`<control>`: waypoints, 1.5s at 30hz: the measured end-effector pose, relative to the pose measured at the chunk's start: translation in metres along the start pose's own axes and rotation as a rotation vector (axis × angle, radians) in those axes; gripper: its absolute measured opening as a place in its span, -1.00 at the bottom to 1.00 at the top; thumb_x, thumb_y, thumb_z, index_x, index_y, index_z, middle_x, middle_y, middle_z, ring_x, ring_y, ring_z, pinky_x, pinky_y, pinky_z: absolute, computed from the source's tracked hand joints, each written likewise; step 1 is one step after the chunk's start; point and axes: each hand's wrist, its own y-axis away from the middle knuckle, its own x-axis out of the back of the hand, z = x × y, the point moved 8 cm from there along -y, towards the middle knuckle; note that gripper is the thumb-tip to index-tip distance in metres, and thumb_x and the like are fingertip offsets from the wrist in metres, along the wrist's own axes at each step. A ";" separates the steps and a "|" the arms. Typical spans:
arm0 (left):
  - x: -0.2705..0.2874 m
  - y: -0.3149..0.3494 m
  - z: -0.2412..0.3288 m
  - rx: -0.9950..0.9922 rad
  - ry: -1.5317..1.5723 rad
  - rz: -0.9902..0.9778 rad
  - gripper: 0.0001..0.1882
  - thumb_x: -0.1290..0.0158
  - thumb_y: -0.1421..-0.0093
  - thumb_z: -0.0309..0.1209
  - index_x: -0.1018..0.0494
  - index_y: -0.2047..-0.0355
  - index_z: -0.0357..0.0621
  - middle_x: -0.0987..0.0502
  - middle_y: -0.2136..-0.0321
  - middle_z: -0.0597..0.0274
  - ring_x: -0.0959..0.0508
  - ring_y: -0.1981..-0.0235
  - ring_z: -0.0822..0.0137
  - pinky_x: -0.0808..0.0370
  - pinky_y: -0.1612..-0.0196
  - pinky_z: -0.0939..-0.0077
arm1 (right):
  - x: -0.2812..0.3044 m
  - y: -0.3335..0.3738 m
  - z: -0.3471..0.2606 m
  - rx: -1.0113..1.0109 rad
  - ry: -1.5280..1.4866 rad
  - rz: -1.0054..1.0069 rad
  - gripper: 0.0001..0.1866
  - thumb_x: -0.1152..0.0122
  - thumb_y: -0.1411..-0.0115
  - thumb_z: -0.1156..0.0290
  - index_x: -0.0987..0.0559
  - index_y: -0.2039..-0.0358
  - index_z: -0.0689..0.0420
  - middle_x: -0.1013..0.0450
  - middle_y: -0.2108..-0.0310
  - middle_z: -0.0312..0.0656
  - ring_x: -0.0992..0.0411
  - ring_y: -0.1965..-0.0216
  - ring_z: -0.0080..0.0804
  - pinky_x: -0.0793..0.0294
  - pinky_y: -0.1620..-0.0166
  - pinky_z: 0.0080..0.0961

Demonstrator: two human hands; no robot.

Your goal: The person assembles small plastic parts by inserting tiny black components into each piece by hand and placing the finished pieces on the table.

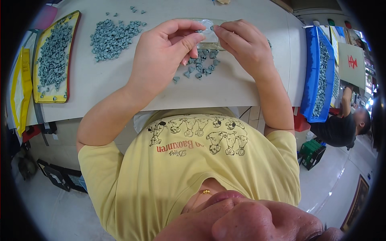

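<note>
Both hands are raised over the far middle of the white table (225, 88), fingertips close together. My left hand (161, 50) pinches a small grey-green piece (199, 31) between thumb and forefinger. Opposite it, my right hand (247, 44) has its fingers closed around another small dark grey-green piece (212, 28), mostly hidden by the fingertips. Behind the fingertips is a clear round plastic item (206, 23) on a pale, see-through mat or tray (213, 45). Just nearer than the hands lies a loose group of small grey-green moulded pieces (199, 68).
A larger heap of such pieces (112, 40) lies left of my left arm. Farther left is a yellow tray with a red edge (64, 98), full of them. At right a blue bin (309, 80) holds more. A co-worker (341, 126) is beyond it; a green crate (313, 154) stands on the floor.
</note>
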 end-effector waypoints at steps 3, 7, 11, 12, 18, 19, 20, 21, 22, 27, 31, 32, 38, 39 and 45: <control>-0.002 0.000 0.002 -0.007 0.038 0.038 -0.82 -0.02 -0.16 -0.49 -0.41 0.22 -0.29 -0.45 0.60 0.32 -0.33 0.65 0.63 -0.28 0.59 0.77 | 0.001 0.000 -0.001 0.000 0.002 0.000 -0.70 -0.29 0.25 0.63 -0.56 0.39 0.18 -0.44 0.45 -0.28 -0.41 0.48 -0.40 -0.39 0.46 -0.52; -0.003 -0.001 0.002 0.022 0.035 -0.008 -0.83 0.02 -0.18 -0.54 -0.38 0.22 -0.33 -0.52 0.43 0.22 -0.36 0.58 0.57 -0.29 0.54 0.74 | 0.004 0.000 -0.001 -0.020 -0.110 0.016 -0.76 -0.26 0.16 0.66 -0.56 0.39 0.20 -0.45 0.44 -0.24 -0.41 0.47 -0.42 -0.39 0.45 -0.57; -0.005 0.000 0.001 0.034 0.031 -0.012 -0.85 0.04 -0.22 -0.45 -0.38 0.26 -0.28 -0.50 0.44 0.28 -0.35 0.57 0.59 -0.27 0.55 0.75 | 0.005 0.007 0.017 -0.414 -0.567 0.127 -0.90 -0.17 -0.02 0.67 -0.51 0.39 0.28 -0.44 0.46 -0.20 -0.40 0.45 -0.50 -0.39 0.41 -0.64; -0.007 0.001 -0.001 0.053 0.034 -0.027 -0.84 0.07 -0.25 -0.40 -0.37 0.29 -0.25 -0.47 0.48 0.32 -0.33 0.58 0.60 -0.25 0.55 0.76 | 0.007 0.005 0.012 -0.415 -0.568 0.127 -0.90 -0.17 -0.02 0.67 -0.51 0.39 0.28 -0.44 0.46 -0.20 -0.40 0.45 -0.50 -0.39 0.41 -0.64; -0.013 0.002 -0.006 0.096 0.103 -0.069 -0.75 0.11 -0.28 -0.28 -0.36 0.43 -0.20 -0.35 0.63 0.43 -0.27 0.63 0.64 -0.23 0.58 0.76 | -0.033 0.027 0.024 -0.967 -1.324 0.057 -0.95 -0.09 -0.14 0.57 -0.46 0.37 0.26 -0.42 0.50 -0.21 -0.35 0.49 -0.51 -0.35 0.39 -0.60; -0.013 0.002 -0.008 0.124 0.116 -0.072 -0.72 0.13 -0.29 -0.25 -0.35 0.45 -0.19 -0.32 0.64 0.45 -0.25 0.64 0.64 -0.21 0.58 0.76 | -0.036 0.028 0.023 -0.980 -1.357 0.044 -0.94 -0.09 -0.15 0.54 -0.46 0.37 0.25 -0.42 0.49 -0.21 -0.35 0.50 -0.51 -0.34 0.39 -0.60; -0.013 0.002 -0.009 0.125 0.117 -0.070 -0.72 0.13 -0.29 -0.25 -0.35 0.45 -0.19 -0.32 0.64 0.45 -0.25 0.64 0.64 -0.21 0.58 0.76 | -0.039 0.028 0.021 -0.992 -1.392 0.030 -0.93 -0.10 -0.15 0.52 -0.46 0.37 0.25 -0.42 0.49 -0.21 -0.34 0.50 -0.52 -0.34 0.39 -0.59; -0.013 0.002 -0.011 0.142 0.144 -0.083 -0.71 0.13 -0.29 -0.24 -0.35 0.46 -0.18 -0.30 0.65 0.46 -0.24 0.64 0.64 -0.20 0.59 0.76 | -0.040 0.028 0.021 -0.993 -1.392 0.028 -0.93 -0.10 -0.15 0.52 -0.46 0.37 0.25 -0.42 0.49 -0.21 -0.34 0.50 -0.52 -0.34 0.39 -0.59; -0.014 0.002 -0.012 0.160 0.170 -0.096 -0.70 0.13 -0.29 -0.22 -0.35 0.47 -0.17 -0.28 0.66 0.47 -0.22 0.64 0.65 -0.19 0.60 0.76 | -0.041 0.028 0.019 -0.990 -1.395 0.019 -0.93 -0.10 -0.15 0.52 -0.46 0.37 0.25 -0.42 0.48 -0.21 -0.34 0.50 -0.52 -0.34 0.38 -0.60; -0.016 0.003 -0.017 0.217 0.229 -0.139 -0.68 0.14 -0.29 -0.22 -0.31 0.52 -0.16 -0.23 0.68 0.47 -0.17 0.67 0.63 -0.12 0.62 0.72 | -0.040 0.026 0.015 -0.941 -1.327 0.005 -0.94 -0.11 -0.13 0.56 -0.46 0.37 0.26 -0.43 0.46 -0.21 -0.36 0.47 -0.52 -0.36 0.37 -0.62; -0.018 0.003 -0.020 0.258 0.302 -0.137 -0.67 0.15 -0.29 -0.23 -0.28 0.55 -0.16 -0.19 0.70 0.46 -0.12 0.69 0.60 -0.06 0.64 0.69 | -0.016 0.016 0.013 -0.644 -0.934 0.146 -0.88 -0.24 0.03 0.65 -0.50 0.42 0.26 -0.46 0.47 -0.22 -0.42 0.47 -0.56 -0.40 0.42 -0.69; -0.018 0.003 -0.020 0.259 0.302 -0.135 -0.67 0.15 -0.29 -0.23 -0.28 0.55 -0.16 -0.19 0.70 0.46 -0.12 0.69 0.60 -0.06 0.64 0.69 | -0.006 0.009 0.005 -0.453 -0.692 0.145 -0.83 -0.21 0.07 0.75 -0.49 0.42 0.28 -0.45 0.46 -0.16 -0.41 0.45 -0.48 -0.41 0.42 -0.66; -0.020 0.004 -0.026 0.337 0.356 -0.146 -0.67 0.15 -0.28 -0.24 -0.27 0.57 -0.15 -0.19 0.71 0.46 -0.12 0.71 0.58 -0.04 0.65 0.68 | 0.010 0.002 -0.017 -0.126 -0.342 0.265 -0.78 -0.27 0.23 0.78 -0.52 0.49 0.29 -0.46 0.49 -0.12 -0.43 0.53 -0.38 -0.40 0.51 -0.62; -0.020 0.004 -0.027 0.340 0.366 -0.147 -0.67 0.15 -0.28 -0.24 -0.27 0.57 -0.15 -0.19 0.71 0.46 -0.12 0.71 0.58 -0.04 0.65 0.68 | 0.009 0.002 -0.015 -0.126 -0.342 0.264 -0.78 -0.27 0.23 0.78 -0.52 0.49 0.29 -0.46 0.49 -0.12 -0.43 0.53 -0.38 -0.40 0.51 -0.62; -0.021 0.007 -0.025 0.346 0.385 -0.143 -0.68 0.15 -0.28 -0.24 -0.28 0.57 -0.14 -0.20 0.71 0.46 -0.15 0.69 0.58 -0.05 0.64 0.69 | 0.010 0.002 -0.025 0.005 -0.239 0.262 -0.75 -0.32 0.26 0.74 -0.52 0.48 0.31 -0.44 0.48 -0.13 -0.41 0.53 -0.40 -0.38 0.51 -0.59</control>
